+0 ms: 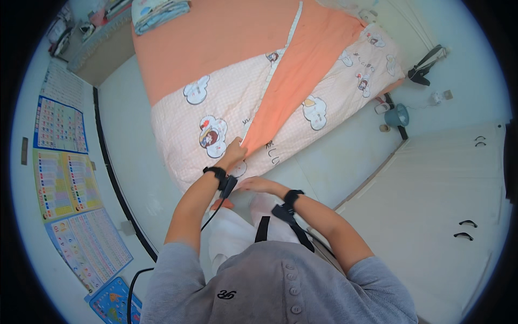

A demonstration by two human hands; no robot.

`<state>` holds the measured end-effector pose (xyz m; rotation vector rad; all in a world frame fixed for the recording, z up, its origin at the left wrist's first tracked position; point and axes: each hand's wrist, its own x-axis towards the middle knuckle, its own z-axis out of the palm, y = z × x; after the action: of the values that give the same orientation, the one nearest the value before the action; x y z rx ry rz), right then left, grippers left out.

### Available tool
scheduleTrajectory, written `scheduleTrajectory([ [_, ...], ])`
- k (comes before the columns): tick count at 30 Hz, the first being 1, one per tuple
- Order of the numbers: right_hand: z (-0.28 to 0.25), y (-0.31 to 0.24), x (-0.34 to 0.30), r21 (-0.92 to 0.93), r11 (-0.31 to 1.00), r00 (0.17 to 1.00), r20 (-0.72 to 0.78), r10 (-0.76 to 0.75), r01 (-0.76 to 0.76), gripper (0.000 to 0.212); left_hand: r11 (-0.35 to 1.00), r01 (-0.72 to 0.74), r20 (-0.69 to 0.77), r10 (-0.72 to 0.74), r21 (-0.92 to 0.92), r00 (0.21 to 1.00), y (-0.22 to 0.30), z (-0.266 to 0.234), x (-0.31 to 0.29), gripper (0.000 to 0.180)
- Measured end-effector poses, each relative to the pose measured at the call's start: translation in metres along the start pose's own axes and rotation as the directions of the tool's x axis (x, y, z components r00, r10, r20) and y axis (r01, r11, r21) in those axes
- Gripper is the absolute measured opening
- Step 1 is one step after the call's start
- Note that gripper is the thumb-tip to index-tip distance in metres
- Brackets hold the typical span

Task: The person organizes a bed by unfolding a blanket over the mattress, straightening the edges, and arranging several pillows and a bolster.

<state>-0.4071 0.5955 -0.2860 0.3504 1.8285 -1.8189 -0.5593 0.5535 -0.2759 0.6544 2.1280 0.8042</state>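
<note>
A quilt in orange and pale pink with cartoon cloud patches (213, 135) covers the bed. A long orange flap (286, 97) with a white trimmed edge is turned over across it and narrows toward me. At the flap's near tip, my left hand (234, 154) is closed on the quilt's edge. My right hand (260, 185) is just below and to the right, beside the bed's near corner. Its fingers reach out leftward against the patterned cloth, and I see nothing held in them. Black straps with small devices and cables circle both wrists.
Folded bedding (161, 15) lies on the bed's far left. White cabinets (421, 200) with dark handles stand at right, near a blue-green bucket (397, 115). Colourful charts (70, 183) hang on the left wall. A black cable (131, 286) runs by my left side.
</note>
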Motion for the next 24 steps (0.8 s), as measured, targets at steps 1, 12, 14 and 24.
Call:
scheduleTrajectory([
  [1, -0.026, 0.014, -0.015, 0.111, 0.993, 1.000, -0.011, 0.028, -0.027, 0.032, 0.992, -0.074, -0.015, 0.076, 0.105, 0.997, 0.015, -0.006, -0.010, 0.036],
  [12, -0.129, -0.041, -0.031, 0.310, 0.951, 0.824, -0.534, 0.188, -0.016, 0.038, 0.665, -0.574, 0.188, 0.561, 0.477, 0.806, 0.052, 0.033, -0.108, 0.016],
  [14, -0.127, -0.013, -0.008, 0.211, 0.977, 0.765, -0.624, 0.160, -0.032, 0.032, 0.665, -0.576, 0.251, 0.525, 0.475, 0.813, 0.044, 0.036, -0.093, 0.018],
  [24, -0.186, 0.008, -0.022, 0.237, 0.968, 0.941, -0.339, -0.002, 0.087, 0.031, 0.960, 0.040, 0.316, 0.051, -0.276, 0.948, 0.091, 0.038, 0.110, 0.048],
])
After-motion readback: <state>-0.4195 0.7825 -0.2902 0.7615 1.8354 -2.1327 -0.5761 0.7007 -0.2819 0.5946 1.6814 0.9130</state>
